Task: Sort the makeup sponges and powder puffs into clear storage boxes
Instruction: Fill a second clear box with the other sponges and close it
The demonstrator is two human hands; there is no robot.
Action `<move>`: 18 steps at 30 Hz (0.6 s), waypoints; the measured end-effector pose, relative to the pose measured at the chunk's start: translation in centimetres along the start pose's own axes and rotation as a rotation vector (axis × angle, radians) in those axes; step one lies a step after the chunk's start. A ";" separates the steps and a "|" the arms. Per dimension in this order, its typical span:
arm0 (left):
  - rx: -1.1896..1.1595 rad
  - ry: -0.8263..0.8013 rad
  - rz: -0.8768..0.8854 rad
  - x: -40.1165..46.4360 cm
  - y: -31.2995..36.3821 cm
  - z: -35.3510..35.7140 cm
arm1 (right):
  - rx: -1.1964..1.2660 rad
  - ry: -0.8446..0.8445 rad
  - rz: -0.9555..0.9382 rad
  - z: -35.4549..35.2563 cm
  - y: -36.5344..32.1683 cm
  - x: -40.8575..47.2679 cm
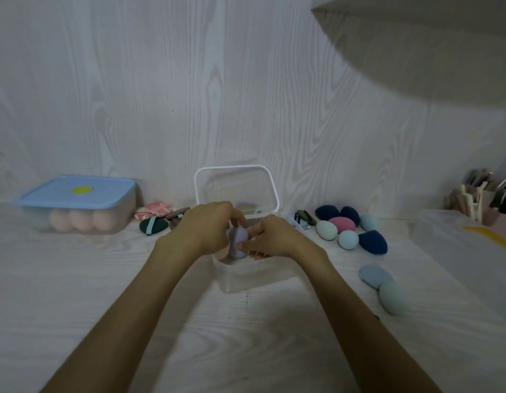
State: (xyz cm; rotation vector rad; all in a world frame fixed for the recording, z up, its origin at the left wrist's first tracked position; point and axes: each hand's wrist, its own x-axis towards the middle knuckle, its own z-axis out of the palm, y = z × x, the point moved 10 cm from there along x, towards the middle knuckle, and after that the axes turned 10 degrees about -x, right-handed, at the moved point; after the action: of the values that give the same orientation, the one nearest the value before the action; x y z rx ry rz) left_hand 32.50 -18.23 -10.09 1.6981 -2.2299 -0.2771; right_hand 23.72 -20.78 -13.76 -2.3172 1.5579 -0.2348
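Observation:
A clear storage box (254, 282) stands open in the middle of the table, its lid (236, 185) hinged up behind it. Over the box both hands meet on a lilac sponge (238, 239). My left hand (209, 225) curls over the sponge's top and my right hand (271, 236) pinches its right side. A pink sponge edge shows just below my left hand inside the box. Loose sponges in navy, pink and pale blue (346, 229) lie to the right, with two flat puffs (383, 287) nearer me.
At the left stands a box with a blue lid (76, 192) holding pink sponges. Dark and striped puffs (158, 219) lie beside it. A pink organiser (484, 199) with small items and a clear bag (456, 245) fill the right edge.

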 end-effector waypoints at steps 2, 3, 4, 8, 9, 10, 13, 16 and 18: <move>-0.011 -0.012 0.019 -0.1 -0.2 -0.1 | 0.025 -0.098 0.011 -0.3 0.1 -0.4; -0.020 -0.018 0.028 -0.1 -0.3 -0.1 | 0.080 -0.109 0.027 -1.1 0.5 -0.6; -0.031 -0.024 0.034 -0.1 -0.4 -0.1 | 0.155 -0.051 0.050 -2.7 1.2 -0.7; -0.062 -0.027 0.043 -0.1 -0.6 0.0 | -0.050 0.609 0.326 -11.1 7.9 -3.3; -0.064 -0.025 0.046 -0.1 -0.6 0.0 | -0.179 0.619 0.404 -11.1 9.5 -3.6; -0.063 -0.025 0.049 -0.1 -0.6 0.0 | -0.278 0.572 0.447 -10.4 10.9 -3.4; -0.058 -0.027 0.059 0.0 -0.5 0.0 | -0.396 0.456 0.448 -7.3 12.8 -2.6; -0.055 -0.025 0.057 0.0 -0.5 0.0 | -0.415 0.431 0.441 -6.2 13.1 -2.6; -0.054 -0.026 0.054 0.0 -0.5 0.0 | -0.419 0.410 0.451 -6.1 13.4 -2.4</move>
State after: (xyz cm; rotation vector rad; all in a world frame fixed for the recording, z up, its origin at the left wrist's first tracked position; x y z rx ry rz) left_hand 32.99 -18.35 -10.32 1.6131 -2.2621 -0.3450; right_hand 9.31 -24.30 -12.89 -2.2092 2.4911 -0.3055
